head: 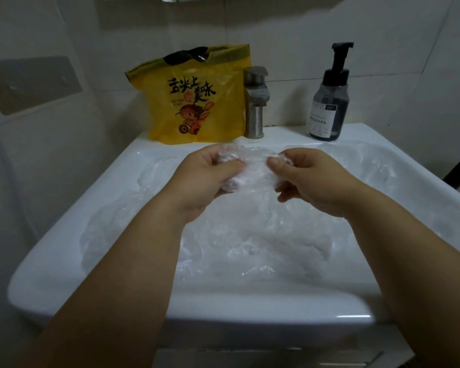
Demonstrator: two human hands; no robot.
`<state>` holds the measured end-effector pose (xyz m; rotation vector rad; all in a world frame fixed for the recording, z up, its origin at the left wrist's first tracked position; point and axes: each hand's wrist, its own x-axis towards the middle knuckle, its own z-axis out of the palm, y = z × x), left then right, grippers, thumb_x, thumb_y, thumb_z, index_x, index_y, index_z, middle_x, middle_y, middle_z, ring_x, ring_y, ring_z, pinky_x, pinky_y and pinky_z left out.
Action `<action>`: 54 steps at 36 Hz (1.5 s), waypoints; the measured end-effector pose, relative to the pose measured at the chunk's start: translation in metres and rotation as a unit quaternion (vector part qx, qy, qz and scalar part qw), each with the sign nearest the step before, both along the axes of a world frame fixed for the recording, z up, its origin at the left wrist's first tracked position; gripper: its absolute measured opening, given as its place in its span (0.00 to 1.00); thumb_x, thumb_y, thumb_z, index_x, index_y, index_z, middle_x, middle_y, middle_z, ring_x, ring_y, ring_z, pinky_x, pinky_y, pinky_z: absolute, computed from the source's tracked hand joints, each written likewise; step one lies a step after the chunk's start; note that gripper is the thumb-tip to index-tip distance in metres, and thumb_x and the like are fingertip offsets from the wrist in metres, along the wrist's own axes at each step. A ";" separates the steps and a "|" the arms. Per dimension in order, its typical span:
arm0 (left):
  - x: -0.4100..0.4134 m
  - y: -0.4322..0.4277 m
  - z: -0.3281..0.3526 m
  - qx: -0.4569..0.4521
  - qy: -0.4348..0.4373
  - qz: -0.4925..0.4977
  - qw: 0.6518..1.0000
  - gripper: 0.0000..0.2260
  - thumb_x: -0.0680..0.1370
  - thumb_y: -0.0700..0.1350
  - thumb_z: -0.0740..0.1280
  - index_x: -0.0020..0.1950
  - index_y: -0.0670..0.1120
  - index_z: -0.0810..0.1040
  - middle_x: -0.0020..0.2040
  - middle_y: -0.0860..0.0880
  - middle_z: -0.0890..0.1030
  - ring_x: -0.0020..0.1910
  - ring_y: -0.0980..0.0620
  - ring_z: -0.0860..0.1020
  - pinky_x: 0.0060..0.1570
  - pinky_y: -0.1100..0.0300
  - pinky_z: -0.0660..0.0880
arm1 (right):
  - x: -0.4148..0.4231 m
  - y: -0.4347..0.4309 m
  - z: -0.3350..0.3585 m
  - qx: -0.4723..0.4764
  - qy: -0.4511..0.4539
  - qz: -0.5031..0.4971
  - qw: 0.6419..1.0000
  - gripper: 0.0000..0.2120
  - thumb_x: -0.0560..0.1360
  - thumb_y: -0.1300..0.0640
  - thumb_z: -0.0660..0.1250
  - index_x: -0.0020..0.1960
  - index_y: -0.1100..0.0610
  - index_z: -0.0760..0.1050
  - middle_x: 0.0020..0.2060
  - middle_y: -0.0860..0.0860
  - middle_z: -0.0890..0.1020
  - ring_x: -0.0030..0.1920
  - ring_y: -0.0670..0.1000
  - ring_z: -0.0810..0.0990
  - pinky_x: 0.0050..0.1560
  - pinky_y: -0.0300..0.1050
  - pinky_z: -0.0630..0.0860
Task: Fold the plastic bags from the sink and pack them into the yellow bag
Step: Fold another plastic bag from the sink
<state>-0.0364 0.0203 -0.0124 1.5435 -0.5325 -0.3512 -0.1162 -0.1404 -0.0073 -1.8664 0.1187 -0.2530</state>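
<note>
Left hand [205, 179]: fingers curled, thumb and fingers pinching one end of a clear plastic bag [252, 166]. Right hand [311, 181]: thumb on top, pinching the other end. The bag is gathered into a crumpled band, and its long axis runs straight from hand to hand, across the body. It hangs clear of the basin; how many folds it has cannot be made out through the film.

Key relation: the yellow bag [197, 102] stands upright beyond the hands, away from the body and offset to the left hand's side, so the left hand is nearer. Its mouth is at the top, higher than the hands, with something dark showing in it; whether lining or contents, cannot tell.

Judgement: folding stage, packing not yet begun for this piece. The band probably needs another fold before it can be lifted forward into that mouth.

Directly below the hands: a loose pile of clear bags [250, 245] fills the sink [91, 301].

Beyond the gap between the hands, just beside the yellow bag: a metal faucet [254, 102]. Beyond the right hand: a dark pump bottle [329, 102].
</note>
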 end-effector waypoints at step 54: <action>-0.007 0.009 0.016 -0.147 0.198 -0.082 0.966 0.14 0.74 0.33 0.55 0.32 0.38 0.76 0.28 0.46 0.70 0.25 0.54 0.64 0.23 0.66 0.72 | -0.010 -0.003 0.015 0.325 0.029 0.126 0.937 0.15 0.66 0.60 0.58 0.27 0.61 0.80 0.28 0.56 0.78 0.27 0.53 0.77 0.28 0.42 0.78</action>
